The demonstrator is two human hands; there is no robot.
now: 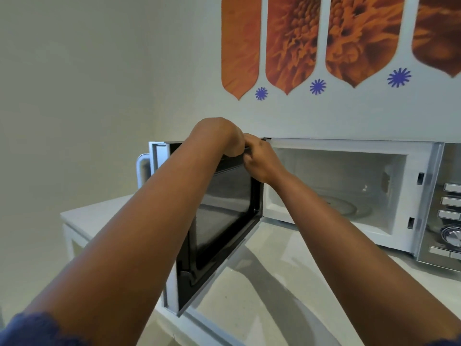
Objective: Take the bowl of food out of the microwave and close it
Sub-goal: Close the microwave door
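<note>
Both the left hand and right hand are clamped in a grip on the top edge of the open microwave door, a stiff hinged panel likely to swing lightly; no bowl shows in the cavity.

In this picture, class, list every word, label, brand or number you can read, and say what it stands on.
No text can be read anywhere in this view.
Microwave control panel: its buttons and dial show no legible markings; too blurred and cut off at the edge.
Wall art: orange flower panels and purple starbursts only, no lettering.
Microwave door: no visible label or brand.
</note>
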